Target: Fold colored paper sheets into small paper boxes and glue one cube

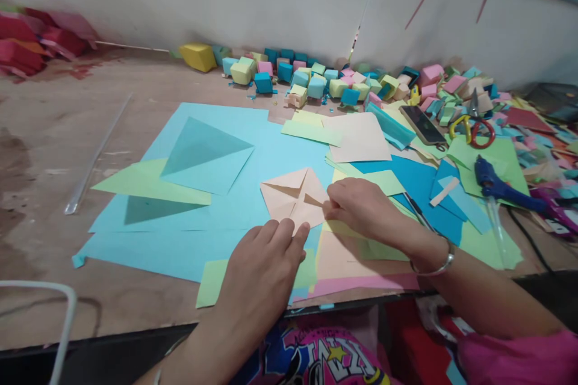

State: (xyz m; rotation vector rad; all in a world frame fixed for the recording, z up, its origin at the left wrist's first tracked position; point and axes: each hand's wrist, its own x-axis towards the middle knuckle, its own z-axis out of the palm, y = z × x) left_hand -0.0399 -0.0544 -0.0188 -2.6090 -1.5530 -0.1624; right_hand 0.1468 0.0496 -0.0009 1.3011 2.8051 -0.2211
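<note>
"Start from the left. What's on the table (144, 84)?"

"A clear rod (97, 156), slanted. Right of it, a folded green sheet (153, 180) and a folded blue sheet (208, 159), both on a large light-blue sheet (280, 147)."

"And then the left hand (266, 258)?"

"Yes. It comes in from the near side, fingers bent over the near edge of the folded peach paper (284, 194). The fingertips are hidden, so I can't tell whether it grips or only presses."

"Where exactly is that paper?"

"Between the hands, at the right part of the light-blue sheet: just far of the left hand and just left of the right hand (361, 207). Its flaps meet around the middle. It looks roughly square and lies turned, so I can't pick out a long axis."

"Which hand is nearer?"

"Neither, really; both are at it. The right hand is at its right corner, fingers curled in. Pinching or pushing down, I can't tell. The hands themselves are apart, with the paper's near right edge between them."

"Farther right?"

"A pen (419, 212) beside the right forearm, a phone (423, 124) beyond, then scissors (472, 123) and a blue glue gun (506, 188)."
</note>
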